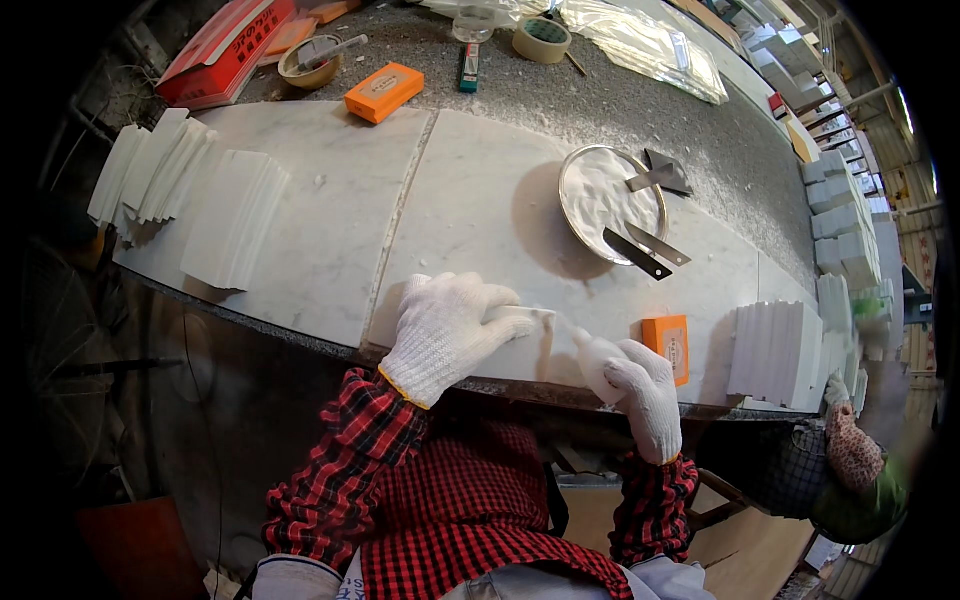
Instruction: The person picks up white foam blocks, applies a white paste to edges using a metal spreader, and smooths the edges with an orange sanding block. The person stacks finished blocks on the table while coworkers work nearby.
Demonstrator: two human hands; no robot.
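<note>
My left hand (445, 325), in a white knit glove, is closed on a thin white stone tile (540, 314) held up on its edge over the marble slab. In my right hand (650, 405), gloved the same way, is a white squeeze bottle (594, 362). Its narrow tip points at the tile's right end; whether they touch is unclear. Beyond the hands stands a round metal bowl (566, 210) of white powder, with a dark flat blade (637, 253) and other scraper blades resting on its rim. An orange box (668, 348) stands beside my right hand.
Stacks of white tiles stand at left (235, 215) and right (775, 350) of the marble slab (300, 230). Farther back are another orange box (385, 92), a tape roll (541, 40), a small bowl (300, 72) and a red carton (215, 60). Another person (860, 460) is at right.
</note>
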